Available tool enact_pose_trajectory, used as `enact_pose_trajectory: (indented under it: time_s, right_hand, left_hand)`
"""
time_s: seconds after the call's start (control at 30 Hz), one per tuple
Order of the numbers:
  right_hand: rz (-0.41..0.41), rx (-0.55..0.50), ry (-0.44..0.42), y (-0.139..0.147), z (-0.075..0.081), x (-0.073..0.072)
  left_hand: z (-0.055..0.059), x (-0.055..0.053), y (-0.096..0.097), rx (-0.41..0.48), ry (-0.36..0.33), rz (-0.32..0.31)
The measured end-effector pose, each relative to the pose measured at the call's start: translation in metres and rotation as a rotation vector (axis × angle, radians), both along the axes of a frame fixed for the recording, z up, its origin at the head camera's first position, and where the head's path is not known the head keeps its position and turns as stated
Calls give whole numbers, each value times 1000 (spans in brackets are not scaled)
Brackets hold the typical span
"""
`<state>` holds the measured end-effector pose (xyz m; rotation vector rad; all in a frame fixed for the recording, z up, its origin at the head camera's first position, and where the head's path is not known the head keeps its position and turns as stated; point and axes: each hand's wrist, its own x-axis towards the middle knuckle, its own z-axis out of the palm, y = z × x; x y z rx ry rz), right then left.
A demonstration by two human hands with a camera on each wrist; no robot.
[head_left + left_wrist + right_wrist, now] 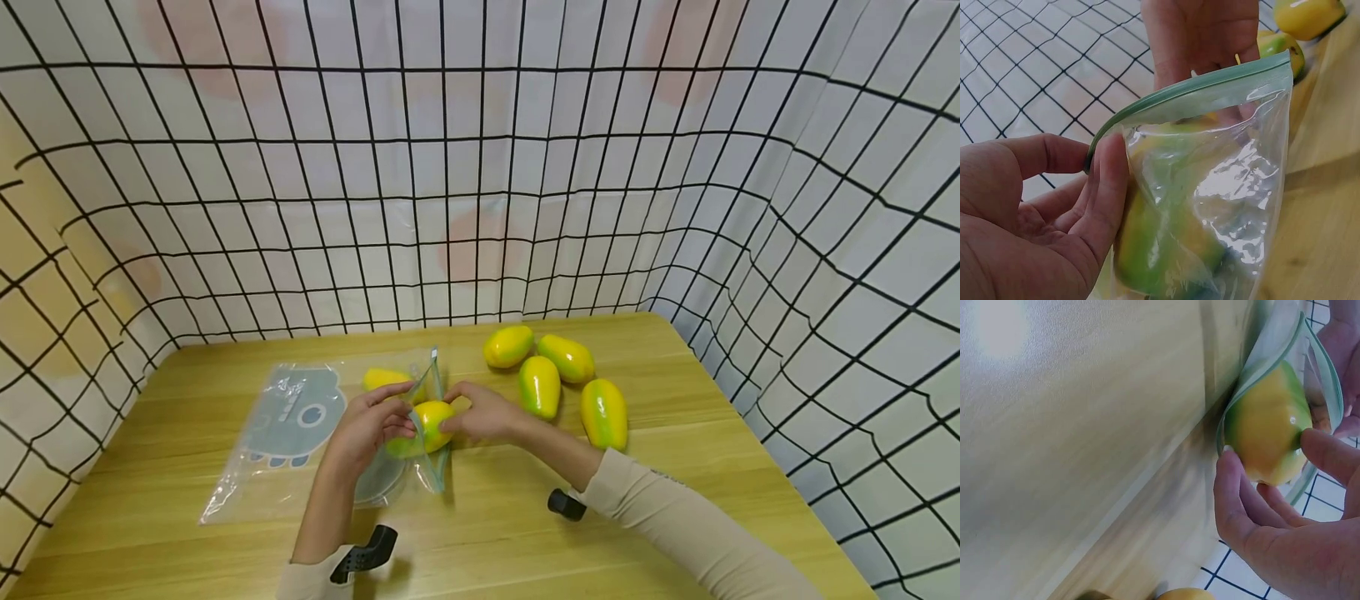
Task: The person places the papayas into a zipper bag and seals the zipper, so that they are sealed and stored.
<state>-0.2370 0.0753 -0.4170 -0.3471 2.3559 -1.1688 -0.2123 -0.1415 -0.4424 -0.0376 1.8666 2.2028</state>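
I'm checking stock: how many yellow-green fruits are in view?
6: four fruits on the table right of the bag, one inside it, one at its mouth in the right hand. Others may be hidden.

Six fruits share one table (495, 542): one held fruit (432, 414), a second fruit (381, 378) between ten and eleven o'clock from it, and four loose fruits (540, 387) between one and three. Two hands, the left hand (367, 425) at nine o'clock and the right hand (483, 412) at three, work at one bag (296, 421). Two black devices, one (367, 552) at seven o'clock, one (566, 504) at four, sit by two sleeves (675, 508).
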Motion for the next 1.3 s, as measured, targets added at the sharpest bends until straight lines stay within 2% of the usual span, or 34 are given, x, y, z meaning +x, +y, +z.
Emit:
enact_pose_trajectory:
  time_s: [0.2, 0.43, 0.77, 1.03, 1.3]
  right_hand:
    - [-9, -44, -30, -4, 0, 4]
    - [-27, -48, -17, -8, -2, 6]
    - [-14, -132, -128, -6, 0, 7]
    - [-35, -221, -239, -7, 2, 7]
    - [-44, -250, -267, -14, 0, 7]
  left_hand:
    - [1, 1, 0, 6, 2, 8]
    - [2, 2, 2, 6, 5, 7]
    - [2, 1, 4, 11, 20, 9]
    - [2, 1, 5, 5, 23, 11]
    - [4, 1, 6, 15, 28, 6]
